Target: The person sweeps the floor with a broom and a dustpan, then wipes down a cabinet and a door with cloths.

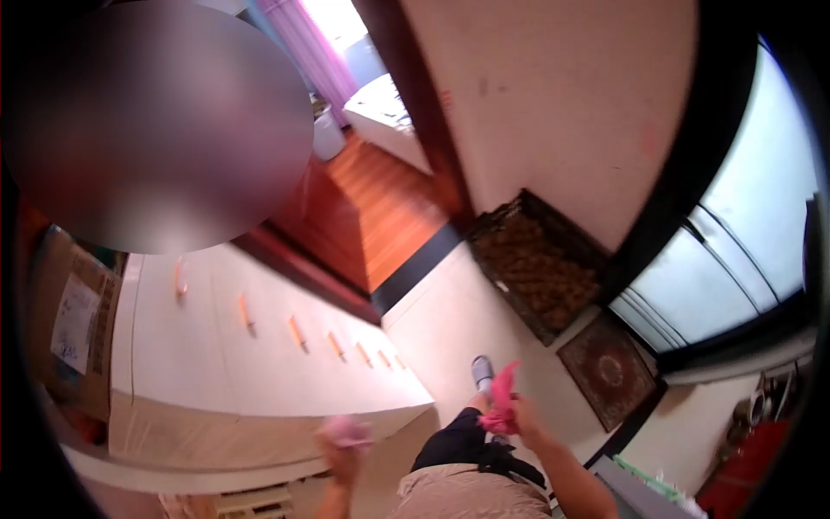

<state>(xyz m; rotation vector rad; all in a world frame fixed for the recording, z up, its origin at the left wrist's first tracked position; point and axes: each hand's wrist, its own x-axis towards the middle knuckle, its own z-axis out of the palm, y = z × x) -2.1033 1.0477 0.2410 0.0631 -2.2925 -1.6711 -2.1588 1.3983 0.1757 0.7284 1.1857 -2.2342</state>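
My left hand (340,460), low in the view and left of my body, is closed on a pale pink cloth (347,432), blurred by motion. On the other side, my right hand (526,419) grips a bright pink cloth (501,405), which hangs in front of my legs. The two hands are well apart. One foot in a grey slipper (482,372) shows on the floor beyond the bright pink cloth.
A white cabinet (259,346) with orange handles runs along the left, a cardboard box (78,320) beside it. Ahead is a doorway onto a wooden floor (380,203). A dark tray-like object (540,268) and a patterned mat (608,372) lie right of centre.
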